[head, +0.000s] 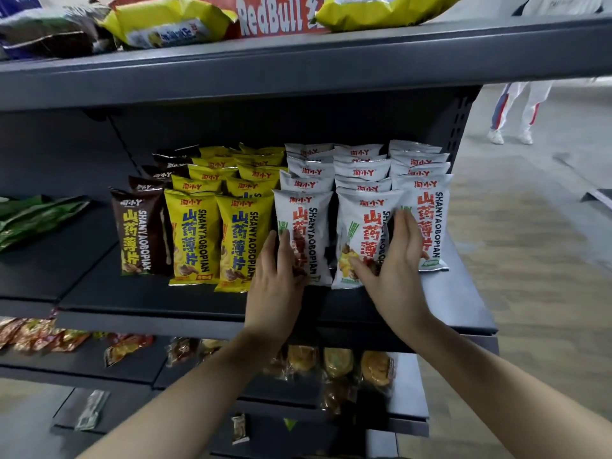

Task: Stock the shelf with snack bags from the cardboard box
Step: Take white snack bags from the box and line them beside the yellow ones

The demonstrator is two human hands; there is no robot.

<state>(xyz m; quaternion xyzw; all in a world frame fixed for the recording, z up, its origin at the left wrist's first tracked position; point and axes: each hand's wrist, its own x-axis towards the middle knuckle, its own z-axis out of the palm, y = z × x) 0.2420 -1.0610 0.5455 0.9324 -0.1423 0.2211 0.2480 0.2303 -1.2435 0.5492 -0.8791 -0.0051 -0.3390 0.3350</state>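
Two hands work the front of the white snack bags on the dark middle shelf (185, 303). Left hand (276, 279) lies open, fingers flat on the left front white bag (309, 226), gripping nothing. Right hand (395, 260) pinches the middle front white bag (359, 233), thumb in front, fingers behind. Three white rows stand right; leftward, two yellow rows (218, 226), then one brown row (140, 233).
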